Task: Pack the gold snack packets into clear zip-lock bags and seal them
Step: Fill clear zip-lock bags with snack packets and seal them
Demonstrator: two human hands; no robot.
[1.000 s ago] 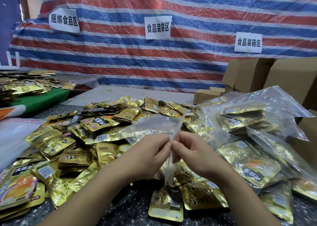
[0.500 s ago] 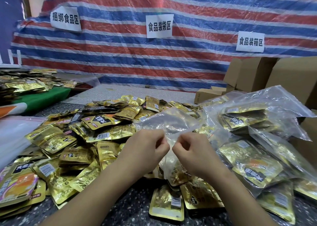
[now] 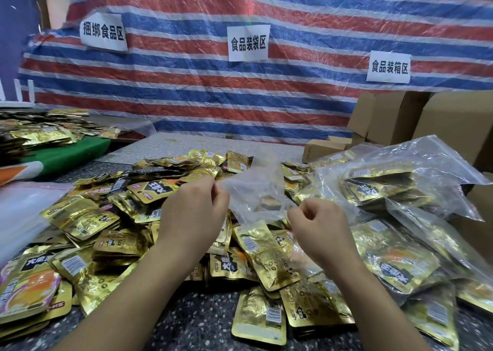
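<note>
Mid-frame, we pinch the flimsy, slippery empty bag (image 3: 256, 190) at its mouth edges, left hand (image 3: 197, 212) and right hand (image 3: 317, 222) both curled tight on thin film.

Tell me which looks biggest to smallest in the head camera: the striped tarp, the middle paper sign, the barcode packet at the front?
1. striped tarp, biggest by far.
2 and 3. barcode packet and middle paper sign look alike; the packet is nearer, so unsure.

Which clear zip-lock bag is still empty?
The bag both hands pinch at centre; the bags piled on the right all hold gold packets.
</note>
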